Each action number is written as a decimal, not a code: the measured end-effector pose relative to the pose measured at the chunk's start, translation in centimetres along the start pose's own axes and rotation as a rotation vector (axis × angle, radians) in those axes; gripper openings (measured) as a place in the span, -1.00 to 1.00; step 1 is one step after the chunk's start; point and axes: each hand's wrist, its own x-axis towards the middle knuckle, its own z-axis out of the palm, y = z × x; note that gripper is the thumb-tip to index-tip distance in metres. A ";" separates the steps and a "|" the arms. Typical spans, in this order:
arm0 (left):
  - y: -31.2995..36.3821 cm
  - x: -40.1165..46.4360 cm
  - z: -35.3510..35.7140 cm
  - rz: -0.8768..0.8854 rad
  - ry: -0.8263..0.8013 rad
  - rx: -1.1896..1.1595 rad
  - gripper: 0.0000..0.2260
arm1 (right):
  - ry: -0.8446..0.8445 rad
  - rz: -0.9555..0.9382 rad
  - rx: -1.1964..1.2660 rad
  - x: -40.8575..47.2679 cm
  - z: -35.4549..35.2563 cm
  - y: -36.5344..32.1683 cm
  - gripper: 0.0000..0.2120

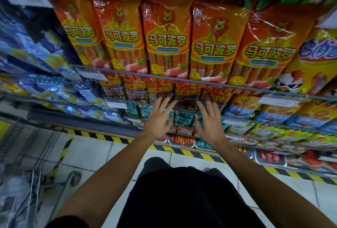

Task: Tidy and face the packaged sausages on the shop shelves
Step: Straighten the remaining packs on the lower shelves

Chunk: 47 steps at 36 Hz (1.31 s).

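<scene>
Several tall orange sausage packs (166, 41) stand side by side, upright, behind a wire shelf rail (237, 86). Under that rail sits a row of smaller red sausage packs (187, 91). My left hand (159, 116) and my right hand (207, 118) are both stretched toward the red packs, fingers spread, fingertips at or just short of their lower edges. Neither hand holds anything. Motion blur hides whether the fingertips touch the packs.
Yellow packs with a cartoon chicken (310, 67) stand to the right. Blue packs (36, 58) fill the shelves on the left. Lower shelves hold green packets (182, 118) and trays of sausages (182, 140). A wire trolley (27, 173) stands low left on the tiled floor.
</scene>
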 end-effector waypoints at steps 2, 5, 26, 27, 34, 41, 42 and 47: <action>-1.6 -1.0 -0.1 -0.076 0.051 -0.030 -0.37 | -0.014 0.010 -0.004 -0.1 0.3 -0.5 -0.36; -4.9 -2.3 -1.0 -0.085 0.120 -0.002 -0.33 | -0.057 -0.019 -0.003 0.6 0.7 -2.3 -0.32; -16.7 -3.5 -6.6 -0.238 0.037 0.157 -0.33 | -0.097 0.239 -0.058 2.7 2.9 -11.1 -0.32; -16.7 -3.4 -6.6 -0.260 0.039 0.158 -0.32 | -0.099 0.239 -0.051 2.8 3.0 -11.5 -0.33; -16.1 -2.6 -6.9 -0.310 -0.005 0.172 -0.33 | -0.173 0.287 -0.069 4.9 3.5 -14.0 -0.35; -14.0 -3.3 -7.1 -0.198 0.028 0.125 -0.30 | -0.186 0.325 -0.138 5.8 4.7 -14.8 -0.26; -13.7 -3.1 -6.9 -0.174 0.030 0.138 -0.29 | -0.188 0.328 -0.140 5.8 4.8 -14.7 -0.26; -12.0 -1.7 -5.9 0.056 0.030 0.216 -0.26 | -0.180 0.331 -0.090 5.4 4.3 -14.5 -0.32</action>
